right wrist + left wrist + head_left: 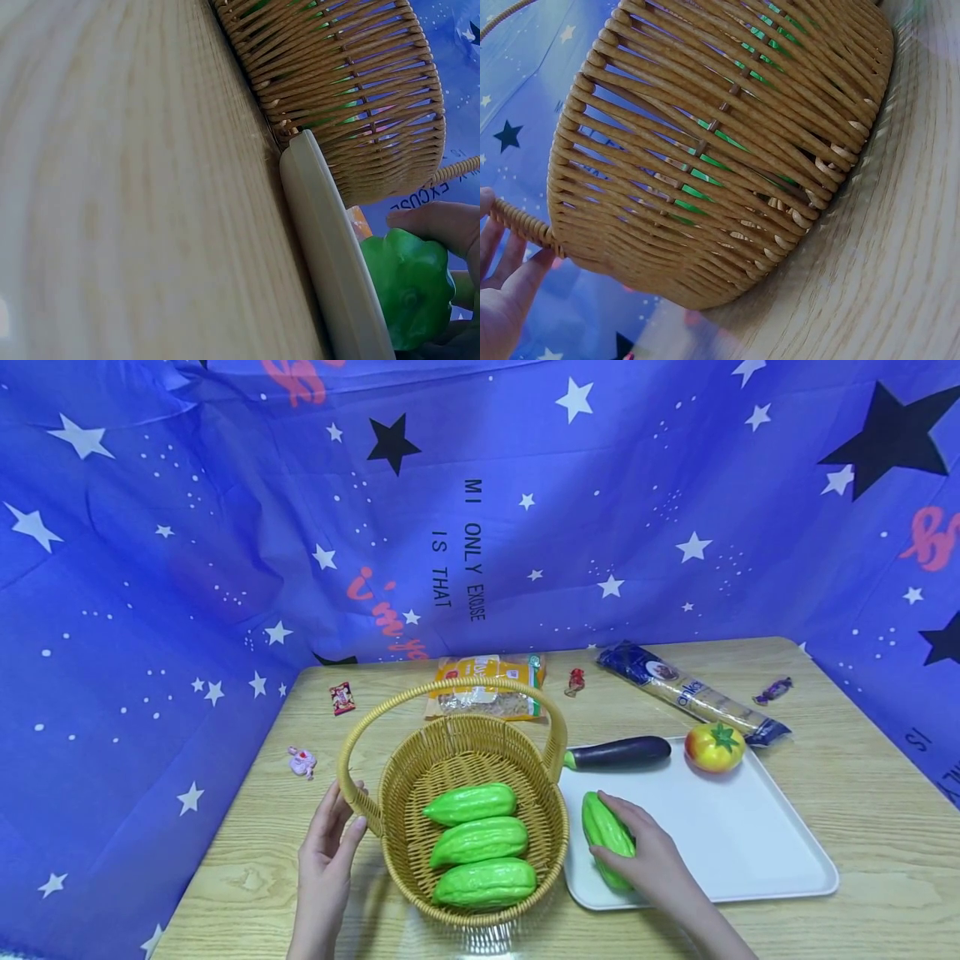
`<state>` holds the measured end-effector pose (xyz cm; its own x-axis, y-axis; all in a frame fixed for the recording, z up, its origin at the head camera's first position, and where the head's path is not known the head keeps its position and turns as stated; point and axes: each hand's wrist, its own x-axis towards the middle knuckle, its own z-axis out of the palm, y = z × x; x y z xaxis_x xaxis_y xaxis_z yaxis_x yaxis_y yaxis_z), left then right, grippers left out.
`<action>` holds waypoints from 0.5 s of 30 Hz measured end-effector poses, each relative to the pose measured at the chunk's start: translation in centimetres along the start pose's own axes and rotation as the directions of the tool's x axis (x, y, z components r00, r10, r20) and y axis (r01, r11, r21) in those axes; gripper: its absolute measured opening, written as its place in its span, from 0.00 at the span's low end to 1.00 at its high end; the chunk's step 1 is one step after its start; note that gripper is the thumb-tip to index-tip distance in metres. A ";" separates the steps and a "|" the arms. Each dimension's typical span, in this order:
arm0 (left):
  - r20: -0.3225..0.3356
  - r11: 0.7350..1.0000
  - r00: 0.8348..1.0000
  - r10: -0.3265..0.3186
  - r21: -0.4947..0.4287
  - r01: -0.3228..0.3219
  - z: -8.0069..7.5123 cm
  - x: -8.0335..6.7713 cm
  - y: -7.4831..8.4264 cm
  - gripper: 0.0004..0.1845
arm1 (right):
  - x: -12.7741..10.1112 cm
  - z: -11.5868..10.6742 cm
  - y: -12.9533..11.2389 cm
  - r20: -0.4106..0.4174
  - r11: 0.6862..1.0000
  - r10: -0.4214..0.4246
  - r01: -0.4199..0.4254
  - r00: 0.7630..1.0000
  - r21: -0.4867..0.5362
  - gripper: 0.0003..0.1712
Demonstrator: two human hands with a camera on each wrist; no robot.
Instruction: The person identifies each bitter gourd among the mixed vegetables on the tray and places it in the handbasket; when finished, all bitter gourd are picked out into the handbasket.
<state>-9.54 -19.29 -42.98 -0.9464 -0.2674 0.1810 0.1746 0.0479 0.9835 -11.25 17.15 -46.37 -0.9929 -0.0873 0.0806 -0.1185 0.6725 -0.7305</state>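
Observation:
A woven basket [555, 860] with a tall arched handle [480, 683] stands in the middle of the table. Three green toy bitter melons [480, 842] lie side by side inside it. My left hand [330, 839] holds the left foot of the handle, thumb in front and fingers behind; the left wrist view shows this hand [510, 281] at the wrapped handle. On the left part of a white tray [720, 835], my right hand [652, 852] grips another bitter melon [603, 835] between thumb and fingers. The right wrist view shows this melon [409, 289] end-on, close over the tray rim.
An eggplant [622, 752] and a red-yellow tomato [715, 747] lie along the tray's back edge. Behind are an orange food bag [487, 706], a long blue pasta pack [690, 693] and several small wrapped candies, one red [575, 682]. A star-printed cloth [525, 527] hangs behind the table.

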 end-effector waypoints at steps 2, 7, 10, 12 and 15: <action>0.001 1.000 1.000 -0.001 0.000 0.001 0.0 0.0 0.0 0.28 | 0.0 0.0 0.0 -0.004 1.000 -0.003 0.003 1.000 -0.002 0.41; 0.003 1.000 1.000 0.019 -0.006 -0.019 -0.1 0.0 0.0 0.28 | -0.1 -0.2 -0.3 0.009 1.000 0.018 -0.018 1.000 -0.012 0.41; 0.004 0.999 0.999 0.041 -0.017 -0.041 -0.1 0.0 0.0 0.28 | -0.1 -0.5 -0.5 0.021 0.999 0.042 -0.041 0.999 -0.009 0.41; 0.005 0.999 0.999 0.049 -0.020 -0.049 -0.1 0.0 0.0 0.28 | -0.1 -0.9 -0.6 0.019 0.999 0.045 -0.045 0.999 -0.004 0.42; 0.008 0.999 0.999 0.042 -0.024 -0.042 -0.1 -0.1 0.1 0.28 | 0.1 -1.4 -0.8 0.005 0.999 0.035 -0.035 0.999 0.001 0.42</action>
<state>-9.45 -19.35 -42.93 -0.9402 -0.2579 0.2224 0.2205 0.0365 0.9747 -11.22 17.62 -44.84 -0.9964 -0.0671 0.0516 -0.0834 0.6745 -0.7336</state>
